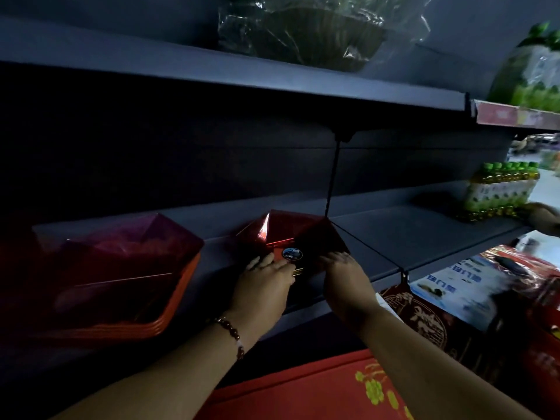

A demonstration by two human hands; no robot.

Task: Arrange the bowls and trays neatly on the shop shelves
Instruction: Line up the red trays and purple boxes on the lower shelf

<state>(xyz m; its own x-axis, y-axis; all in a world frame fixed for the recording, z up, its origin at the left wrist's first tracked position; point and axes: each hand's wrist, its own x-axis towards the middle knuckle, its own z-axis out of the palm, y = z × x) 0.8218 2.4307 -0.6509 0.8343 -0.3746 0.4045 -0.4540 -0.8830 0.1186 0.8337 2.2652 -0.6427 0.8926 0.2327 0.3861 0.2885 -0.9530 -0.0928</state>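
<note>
At frame centre, the left hand [266,281] and right hand [344,275] press straight fingers against the red tray [291,234], likely squaring it on the shelf [424,225].

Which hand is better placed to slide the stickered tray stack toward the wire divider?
Left hand: it rests on the red tray stack on the side away from the wire divider, so it can push rightward.

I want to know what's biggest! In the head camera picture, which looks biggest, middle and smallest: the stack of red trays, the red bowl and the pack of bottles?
1. Stack of red trays, though it is nearest the camera.
2. Red bowl.
3. Pack of bottles, farther off and cut off, so unsure against the bowl.
</note>
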